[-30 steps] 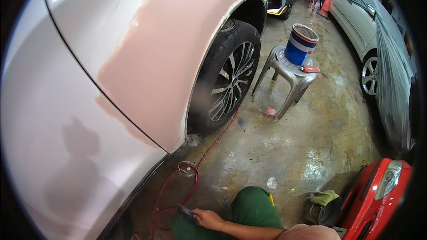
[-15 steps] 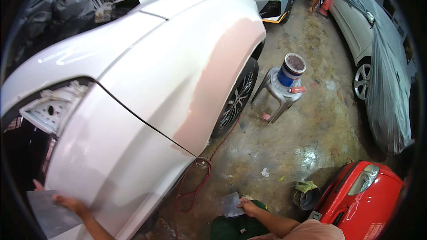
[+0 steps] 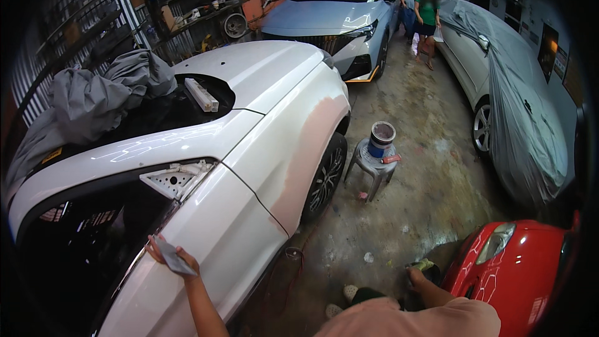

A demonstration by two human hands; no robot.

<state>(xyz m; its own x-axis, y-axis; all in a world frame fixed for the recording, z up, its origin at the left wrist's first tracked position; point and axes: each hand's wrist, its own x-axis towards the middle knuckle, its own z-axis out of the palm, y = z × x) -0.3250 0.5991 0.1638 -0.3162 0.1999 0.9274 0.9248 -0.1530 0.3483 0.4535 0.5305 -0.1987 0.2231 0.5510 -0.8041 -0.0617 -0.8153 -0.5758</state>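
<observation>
My left hand (image 3: 188, 261) is closed on a flat grey sheet (image 3: 173, 256), its fingers and thumb gripping the edges. It is at the lower edge of the dark side window of a white car (image 3: 249, 184), over the door. On the car's front fender, a long pinkish patch (image 3: 302, 162) runs along the wheel arch. My right hand (image 3: 414, 279) hangs low at my right side, next to a yellow-green cloth (image 3: 425, 264) on a dark bucket. Its fingers are dark and partly turned away, so whatever it holds cannot be made out.
A blue-topped can (image 3: 380, 140) and a small red item (image 3: 391, 159) stand on a grey plastic stool (image 3: 371, 165). A red bumper (image 3: 511, 268) lies at right, near a covered car (image 3: 499, 81). Two people (image 3: 427, 15) are in the far aisle, by a grey-blue car (image 3: 334, 12).
My view has lifted and shows more of the garage. My left hand with the grey sheet is now by the window edge. My right hand, earlier holding a smaller grey sheet, has moved right toward the bucket.
</observation>
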